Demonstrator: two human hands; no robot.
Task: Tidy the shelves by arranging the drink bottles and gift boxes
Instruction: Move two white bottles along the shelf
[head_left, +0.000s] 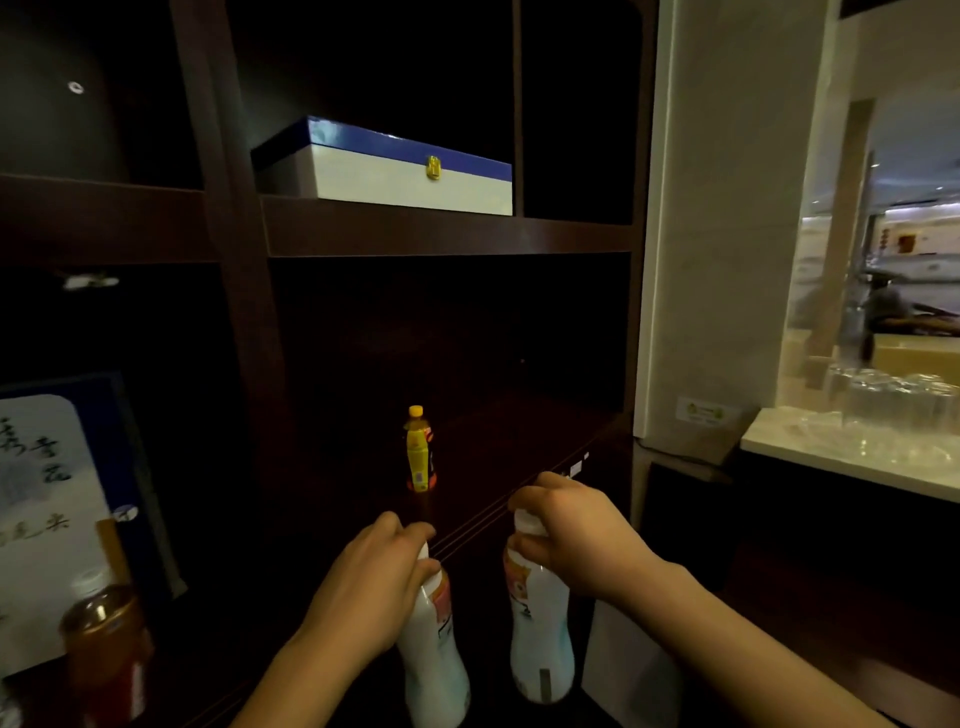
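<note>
Gripping two upright white bottles by their necks, the left hand (371, 582) is clasping one bottle (434, 660) and the right hand (571, 530) the other (540, 634); the yellow bottle (420, 449) is standing on the shelf (519, 457) at twelve o'clock, nearer the left.
</note>
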